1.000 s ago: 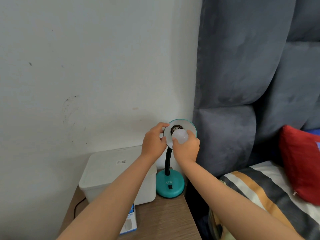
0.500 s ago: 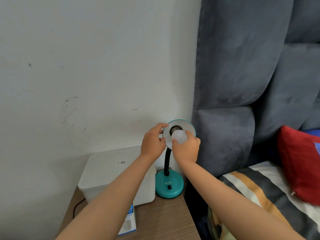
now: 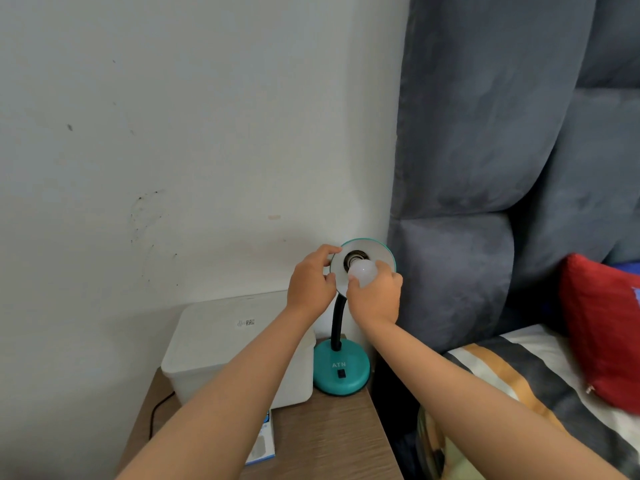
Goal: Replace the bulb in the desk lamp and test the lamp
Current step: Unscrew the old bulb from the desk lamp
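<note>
A teal desk lamp stands on the wooden bedside table, its round base [image 3: 341,372] with a black switch facing me and a black gooseneck rising from it. The lamp shade [image 3: 375,252], white inside with a teal rim, is tilted toward me. My left hand [image 3: 311,284] grips the shade's left edge. My right hand [image 3: 375,299] holds a white frosted bulb [image 3: 362,271] just at the dark socket [image 3: 355,259] in the shade's centre. The bulb's metal base sits at the socket mouth; how far it is in, I cannot tell. The bulb is unlit.
A white lidded plastic box [image 3: 228,344] sits left of the lamp, with a blue and white carton [image 3: 263,441] in front of it. A black cable [image 3: 157,410] runs along the table's left. The grey padded headboard [image 3: 485,168] and bed with a red pillow [image 3: 602,327] are to the right.
Almost nothing has moved. Both hands stay on the shade and the bulb; my right hand's fingers have shifted slightly around the bulb at the socket.
</note>
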A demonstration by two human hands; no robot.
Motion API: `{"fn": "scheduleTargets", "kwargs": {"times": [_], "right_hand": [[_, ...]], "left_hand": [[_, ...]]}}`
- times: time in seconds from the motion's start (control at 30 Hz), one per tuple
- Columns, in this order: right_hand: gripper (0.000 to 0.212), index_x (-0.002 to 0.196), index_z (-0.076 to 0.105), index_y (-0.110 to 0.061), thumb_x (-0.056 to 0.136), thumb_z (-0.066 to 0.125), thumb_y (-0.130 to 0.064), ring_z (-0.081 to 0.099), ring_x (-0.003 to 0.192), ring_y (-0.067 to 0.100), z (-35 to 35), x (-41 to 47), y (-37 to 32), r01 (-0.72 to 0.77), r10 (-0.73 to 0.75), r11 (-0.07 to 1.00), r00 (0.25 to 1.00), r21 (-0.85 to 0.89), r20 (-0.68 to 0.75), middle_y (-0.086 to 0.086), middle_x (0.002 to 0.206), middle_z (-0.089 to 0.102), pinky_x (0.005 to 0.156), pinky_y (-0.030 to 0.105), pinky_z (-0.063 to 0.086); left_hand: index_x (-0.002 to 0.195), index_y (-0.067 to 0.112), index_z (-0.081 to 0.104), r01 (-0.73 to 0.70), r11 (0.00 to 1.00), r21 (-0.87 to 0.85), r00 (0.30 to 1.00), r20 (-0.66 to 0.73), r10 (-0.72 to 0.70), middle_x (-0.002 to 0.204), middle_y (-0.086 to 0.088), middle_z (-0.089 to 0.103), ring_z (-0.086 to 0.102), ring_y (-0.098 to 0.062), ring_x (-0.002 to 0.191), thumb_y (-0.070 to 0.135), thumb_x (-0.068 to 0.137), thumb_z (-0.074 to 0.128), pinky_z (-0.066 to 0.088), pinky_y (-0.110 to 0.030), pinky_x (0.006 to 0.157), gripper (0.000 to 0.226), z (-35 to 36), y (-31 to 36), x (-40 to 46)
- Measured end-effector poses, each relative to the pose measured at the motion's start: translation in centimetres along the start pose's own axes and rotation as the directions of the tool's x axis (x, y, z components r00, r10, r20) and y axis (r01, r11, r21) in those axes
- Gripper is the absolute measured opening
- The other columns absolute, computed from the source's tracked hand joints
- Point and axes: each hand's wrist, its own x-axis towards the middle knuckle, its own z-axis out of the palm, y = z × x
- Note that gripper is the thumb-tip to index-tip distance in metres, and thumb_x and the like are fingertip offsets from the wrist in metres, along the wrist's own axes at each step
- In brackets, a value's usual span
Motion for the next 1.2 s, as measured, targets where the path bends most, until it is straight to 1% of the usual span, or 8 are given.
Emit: {"fn": "scheduleTargets", "kwargs": {"times": [0.1, 0.33, 0.47, 0.77, 0.9, 1.0, 1.1, 1.2], "right_hand": [[0.056, 0.134, 0.042, -0.018, 0.082, 0.062, -0.009, 0.055, 0.101, 0.031, -0.2, 0.2, 0.1, -0.016, 0.016, 0.998, 1.000, 0.055, 0.007, 0.014, 0.133, 0.037, 0.077, 0.028, 0.039], [0.059, 0.130, 0.052, -0.019, 0.077, 0.057, 0.008, 0.051, 0.112, 0.033, 0.1, 0.5, -0.1, -0.060, 0.067, 0.982, 0.997, 0.178, -0.034, 0.016, 0.127, 0.043, 0.089, 0.033, 0.045], [0.060, 0.125, 0.057, -0.020, 0.075, 0.055, 0.013, 0.049, 0.113, 0.034, 0.2, 0.8, -0.1, -0.012, 0.022, 0.988, 0.998, 0.156, -0.060, 0.015, 0.125, 0.044, 0.092, 0.034, 0.047], [0.064, 0.137, 0.038, -0.017, 0.080, 0.066, -0.007, 0.053, 0.110, 0.030, -0.5, 1.0, -0.2, 0.060, -0.059, 0.998, 0.998, 0.012, -0.016, 0.012, 0.132, 0.042, 0.081, 0.031, 0.045], [0.061, 0.133, 0.044, -0.017, 0.078, 0.067, -0.003, 0.051, 0.098, 0.026, -0.7, 1.1, -0.2, 0.013, -0.014, 0.995, 1.000, 0.101, 0.009, 0.014, 0.128, 0.039, 0.078, 0.025, 0.040], [0.062, 0.132, 0.046, -0.018, 0.076, 0.074, -0.016, 0.042, 0.090, 0.016, -0.7, 1.0, -0.2, -0.003, 0.004, 0.987, 1.000, 0.162, -0.008, 0.012, 0.125, 0.040, 0.078, 0.024, 0.039], [0.057, 0.128, 0.050, -0.017, 0.076, 0.075, -0.024, 0.047, 0.095, 0.019, -0.6, 0.9, -0.1, 0.018, -0.008, 0.981, 0.999, 0.194, -0.052, 0.011, 0.124, 0.046, 0.079, 0.025, 0.039], [0.056, 0.129, 0.050, -0.015, 0.078, 0.073, -0.020, 0.051, 0.113, 0.026, -0.4, 1.0, 0.1, 0.051, -0.040, 0.982, 0.997, 0.181, -0.066, 0.012, 0.126, 0.049, 0.084, 0.025, 0.038]], "left_hand": [[0.118, 0.024, 0.056, 0.001, 1.000, 0.003, 1.000, 0.006, -0.001, 0.109, -0.005, 0.063, 0.064, -0.024, 0.089, -0.003, 0.081, 0.050, 0.046, -0.026, 0.075, 0.047, 0.1, 0.0, 0.0], [0.117, 0.023, 0.056, 0.011, 1.000, -0.001, 1.000, 0.006, -0.011, 0.105, -0.006, 0.064, 0.062, -0.026, 0.086, -0.004, 0.079, 0.049, 0.044, -0.026, 0.073, 0.047, -0.1, 0.2, -0.2], [0.117, 0.023, 0.056, 0.011, 1.000, -0.004, 1.000, 0.009, -0.011, 0.106, -0.006, 0.064, 0.063, -0.025, 0.086, -0.004, 0.080, 0.049, 0.046, -0.026, 0.073, 0.047, -0.1, 0.2, -0.1], [0.117, 0.022, 0.056, 0.011, 1.000, -0.014, 1.000, 0.001, -0.011, 0.105, -0.005, 0.063, 0.062, -0.024, 0.085, -0.004, 0.080, 0.049, 0.045, -0.026, 0.073, 0.046, -0.1, 0.2, 0.0], [0.118, 0.023, 0.056, 0.015, 1.000, -0.015, 1.000, 0.001, -0.015, 0.104, -0.006, 0.062, 0.061, -0.022, 0.084, -0.003, 0.080, 0.049, 0.044, -0.025, 0.072, 0.046, -0.1, 0.1, 0.0], [0.118, 0.022, 0.056, 0.009, 1.000, -0.009, 1.000, 0.002, -0.009, 0.104, -0.005, 0.063, 0.062, -0.022, 0.084, -0.002, 0.081, 0.050, 0.045, -0.026, 0.072, 0.045, -0.1, 0.2, 0.0], [0.118, 0.022, 0.057, 0.003, 1.000, -0.005, 1.000, -0.002, -0.003, 0.105, -0.005, 0.063, 0.063, -0.023, 0.085, -0.003, 0.080, 0.050, 0.047, -0.027, 0.073, 0.046, 0.0, 0.1, 0.0], [0.118, 0.022, 0.057, 0.005, 1.000, -0.012, 1.000, -0.001, -0.005, 0.105, -0.004, 0.063, 0.062, -0.023, 0.085, -0.003, 0.080, 0.050, 0.047, -0.026, 0.073, 0.046, 0.0, 0.1, -0.1]]}}
